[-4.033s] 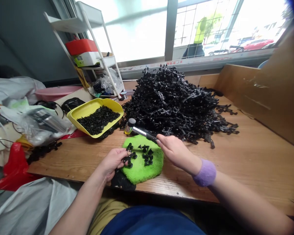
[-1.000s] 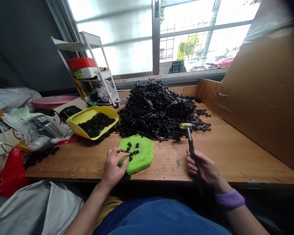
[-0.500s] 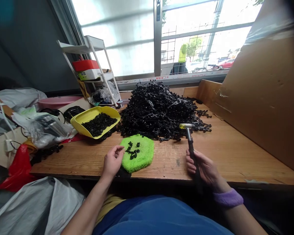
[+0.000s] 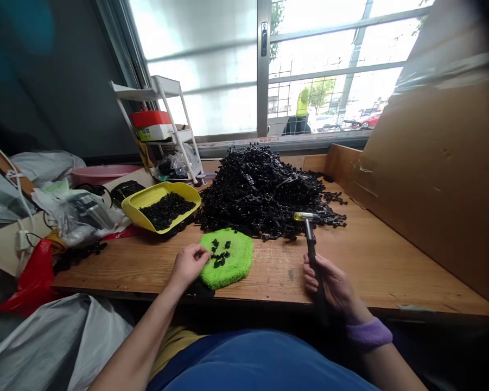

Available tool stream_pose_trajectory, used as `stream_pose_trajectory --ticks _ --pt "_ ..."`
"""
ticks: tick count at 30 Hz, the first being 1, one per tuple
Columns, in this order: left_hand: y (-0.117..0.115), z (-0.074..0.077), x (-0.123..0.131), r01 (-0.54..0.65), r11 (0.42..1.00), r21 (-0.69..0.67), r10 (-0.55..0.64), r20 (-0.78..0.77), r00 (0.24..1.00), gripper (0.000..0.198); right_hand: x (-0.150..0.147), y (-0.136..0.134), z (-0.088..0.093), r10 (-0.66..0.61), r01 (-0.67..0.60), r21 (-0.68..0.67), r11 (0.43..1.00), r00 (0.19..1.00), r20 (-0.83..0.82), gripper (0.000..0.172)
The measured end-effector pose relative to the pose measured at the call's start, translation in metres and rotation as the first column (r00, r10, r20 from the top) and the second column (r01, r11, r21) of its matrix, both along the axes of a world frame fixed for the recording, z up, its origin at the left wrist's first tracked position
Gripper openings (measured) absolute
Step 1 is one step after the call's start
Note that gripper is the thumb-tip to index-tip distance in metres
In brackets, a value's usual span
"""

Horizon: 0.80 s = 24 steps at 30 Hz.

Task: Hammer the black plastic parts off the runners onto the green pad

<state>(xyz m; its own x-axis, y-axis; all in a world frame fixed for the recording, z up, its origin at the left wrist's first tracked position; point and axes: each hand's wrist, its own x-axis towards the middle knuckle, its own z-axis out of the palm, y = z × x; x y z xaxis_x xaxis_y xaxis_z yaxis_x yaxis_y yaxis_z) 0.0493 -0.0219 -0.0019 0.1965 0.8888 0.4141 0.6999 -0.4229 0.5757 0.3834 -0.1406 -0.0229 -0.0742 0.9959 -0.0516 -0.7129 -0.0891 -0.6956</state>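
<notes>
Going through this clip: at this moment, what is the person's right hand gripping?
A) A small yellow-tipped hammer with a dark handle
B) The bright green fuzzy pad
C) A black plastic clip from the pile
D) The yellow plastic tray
A. The person's right hand grips the small yellow-tipped hammer by its dark handle, with the head held up.

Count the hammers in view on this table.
1: a yellow-tipped hammer, gripped upright in the right hand, its head beside the black plastic pile. Another could be hidden under that pile.
</notes>
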Motion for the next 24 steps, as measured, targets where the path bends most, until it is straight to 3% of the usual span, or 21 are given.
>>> stream_pose_trajectory --ticks 5,8,11,14,19,24 --pt "-0.013 -0.003 -0.004 0.175 0.948 0.266 -0.137 -0.156 0.978 0.021 0.000 0.001 0.000 -0.012 0.012 0.022 1.000 1.000 0.008 0.021" --pt "-0.016 -0.007 -0.009 0.199 0.936 0.290 -0.166 -0.133 0.977 0.020 0.000 0.001 -0.002 -0.014 0.014 0.030 0.999 1.000 0.013 0.020" --pt "-0.013 -0.004 -0.008 0.124 0.969 0.216 -0.132 0.023 0.991 0.019 0.000 0.001 -0.003 -0.012 0.011 0.034 0.999 1.000 0.012 0.018" --pt "0.000 0.004 0.000 -0.014 0.994 0.106 0.000 0.127 0.992 0.024 0.001 0.001 -0.004 -0.005 0.005 0.037 0.999 1.000 0.009 0.017" --pt "0.026 0.008 0.016 -0.059 0.990 -0.131 0.060 0.007 0.998 0.024 0.002 0.002 -0.005 0.002 -0.002 0.047 0.999 1.000 0.005 0.016" --pt "0.037 -0.003 0.013 -0.026 0.983 -0.183 0.040 0.073 0.997 0.022 0.002 0.001 -0.007 0.022 -0.022 0.049 0.999 1.000 0.003 0.015"
